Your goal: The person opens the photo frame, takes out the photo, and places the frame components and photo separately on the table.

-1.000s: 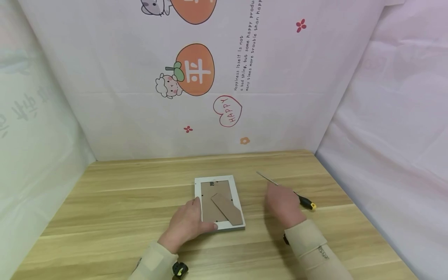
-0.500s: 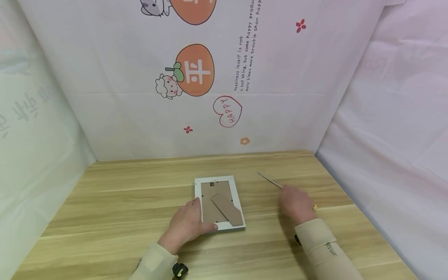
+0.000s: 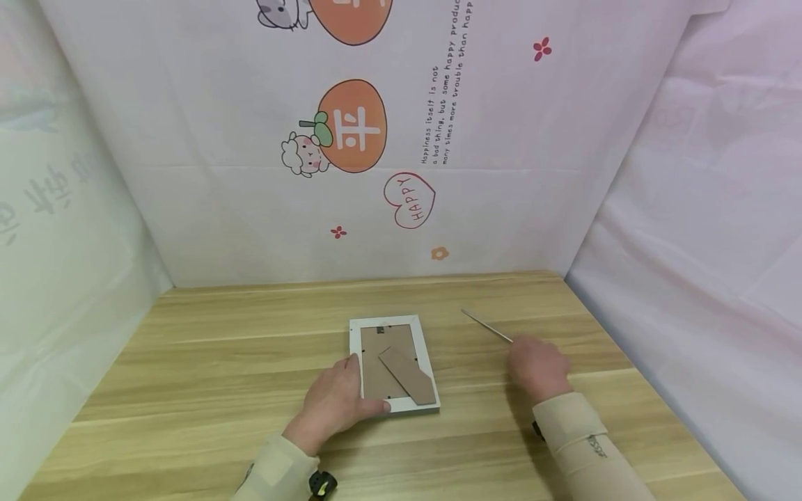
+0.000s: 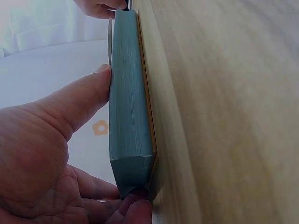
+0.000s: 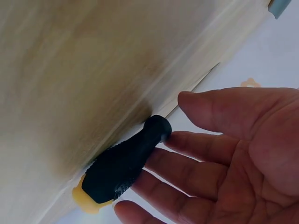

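A white-edged picture frame (image 3: 427, 362) lies face down on the table, its brown backing and cardboard stand (image 3: 407, 376) upward. My left hand (image 3: 332, 403) grips its near left corner. In the left wrist view, the thumb presses on the back side and the fingers curl round the frame's blue-grey edge (image 4: 128, 88). To the right lies a screwdriver, its thin metal shaft (image 3: 487, 325) pointing to the back left. My right hand (image 3: 540, 367) covers its handle in the head view. In the right wrist view, extended fingers touch the black-and-yellow handle (image 5: 124, 158), while the thumb stays apart from it.
The wooden table (image 3: 207, 376) meets a white printed sheet (image 3: 250, 209) at the back. White sheets also hang at the left and right sides (image 3: 708, 229). A dark strapped device (image 3: 322, 483) sits at the left wrist.
My right hand has moved right and slightly nearer, along the screwdriver from its shaft to its handle, which it now hides in the head view. The left hand and frame keep their place.
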`<state>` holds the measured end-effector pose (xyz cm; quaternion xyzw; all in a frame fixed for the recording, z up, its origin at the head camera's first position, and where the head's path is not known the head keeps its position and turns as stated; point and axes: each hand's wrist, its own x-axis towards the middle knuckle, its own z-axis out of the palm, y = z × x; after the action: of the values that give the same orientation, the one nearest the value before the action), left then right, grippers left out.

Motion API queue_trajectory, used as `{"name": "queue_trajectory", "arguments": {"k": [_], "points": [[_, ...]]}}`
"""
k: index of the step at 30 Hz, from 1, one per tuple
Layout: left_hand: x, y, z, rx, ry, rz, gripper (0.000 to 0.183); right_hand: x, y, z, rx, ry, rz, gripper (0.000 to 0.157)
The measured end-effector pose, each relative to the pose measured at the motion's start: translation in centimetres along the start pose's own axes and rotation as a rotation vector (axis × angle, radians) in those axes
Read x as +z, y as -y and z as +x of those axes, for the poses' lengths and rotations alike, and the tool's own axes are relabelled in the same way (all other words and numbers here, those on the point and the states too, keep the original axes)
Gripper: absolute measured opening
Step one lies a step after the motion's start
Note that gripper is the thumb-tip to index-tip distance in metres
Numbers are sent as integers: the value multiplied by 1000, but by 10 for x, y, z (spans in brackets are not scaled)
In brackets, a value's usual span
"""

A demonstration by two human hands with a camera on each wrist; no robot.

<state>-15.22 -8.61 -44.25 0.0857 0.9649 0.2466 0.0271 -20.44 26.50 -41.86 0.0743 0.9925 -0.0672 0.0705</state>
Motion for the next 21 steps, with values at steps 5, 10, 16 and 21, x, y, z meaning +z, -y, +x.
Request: {"name": "queue_trajectory", "arguments": {"k": [5, 10, 16, 21], "points": [[1, 1, 1, -1, 1, 6, 114, 2, -4, 2, -6, -12, -12, 30], [1, 1, 1, -6, 11, 11, 114, 3, -6, 4, -4, -19, -10, 31], [0, 0, 1, -10, 14, 13, 115, 1, -7, 3, -17, -10, -37, 30], [1, 1, 1, -13, 14, 2, 115, 1, -8, 4, -21, 5, -61, 26]]}}
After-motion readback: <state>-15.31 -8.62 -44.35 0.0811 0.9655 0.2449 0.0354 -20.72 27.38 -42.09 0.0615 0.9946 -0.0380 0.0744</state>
